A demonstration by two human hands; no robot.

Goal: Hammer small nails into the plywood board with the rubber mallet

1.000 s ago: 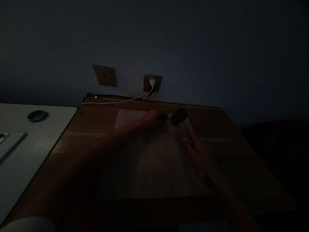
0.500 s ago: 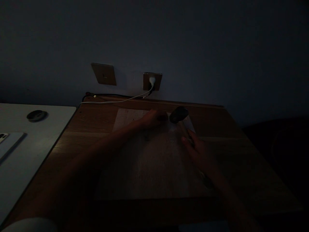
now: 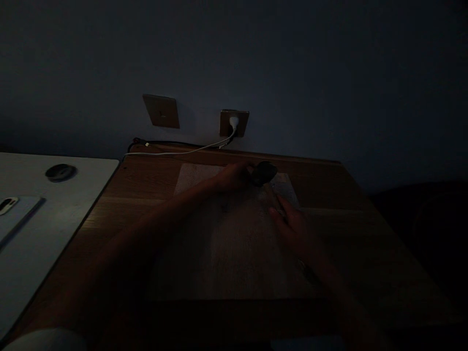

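Observation:
My right hand [image 3: 292, 224] is wrapped round the wooden handle of a hammer [image 3: 263, 173] with a thick dark head. The head hangs over the far part of a pale wooden board [image 3: 237, 253], right beside my left fingertips. My left hand [image 3: 234, 176] reaches across the board's far side from the left, its fingers closed. Whatever is in them is hidden by the hammer head and the dim light.
The board lies on a brown wooden table [image 3: 120, 204] against the wall. A white cable [image 3: 175, 153] runs along the back edge to a wall socket [image 3: 234, 123]. On a white table [image 3: 32, 253] at left are a round dark object [image 3: 60, 172] and a pale flat device [image 3: 18, 214].
My right hand has swung the hammer slightly left, so its head now meets or overlaps my left fingertips in view. The left hand has stayed nearly in place.

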